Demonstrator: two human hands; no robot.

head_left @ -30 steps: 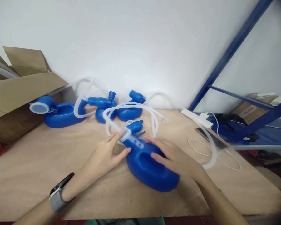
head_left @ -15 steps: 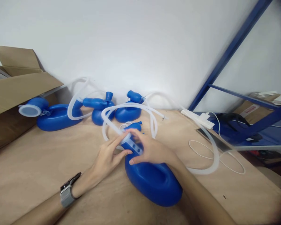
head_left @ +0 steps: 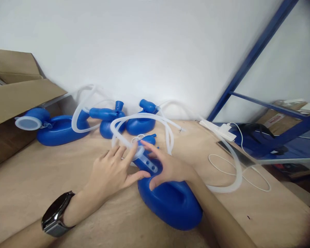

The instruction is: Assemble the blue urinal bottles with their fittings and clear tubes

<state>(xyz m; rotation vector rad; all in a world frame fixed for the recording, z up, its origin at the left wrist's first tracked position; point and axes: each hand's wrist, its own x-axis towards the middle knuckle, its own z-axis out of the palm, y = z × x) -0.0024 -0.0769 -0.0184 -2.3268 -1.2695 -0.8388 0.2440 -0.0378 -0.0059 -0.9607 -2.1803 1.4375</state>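
A blue plastic vessel (head_left: 170, 203) with a narrow neck lies on the wooden table (head_left: 41, 182) in front of me. A translucent cap (head_left: 140, 152) sits on its neck and a clear tube (head_left: 144, 119) loops away from it. My left hand (head_left: 111, 172), a watch on its wrist, has its fingers spread, with fingertips touching the cap and the neck. My right hand (head_left: 167, 167) rests on the neck from the right, forefinger stretched toward the cap, thumb against the vessel's body.
Three more blue vessels (head_left: 57, 125) (head_left: 107, 119) (head_left: 142, 120) with tubes lie at the back by the wall. An open cardboard box (head_left: 12, 100) stands at the left. A white power strip (head_left: 217, 129), white cable (head_left: 248, 175) and a blue metal rack (head_left: 260, 103) are at the right.
My left hand has opened, its fingers spreading out over the cap. My right hand has loosened its hold on the neck and its forefinger now points forward. The view drifted slightly.
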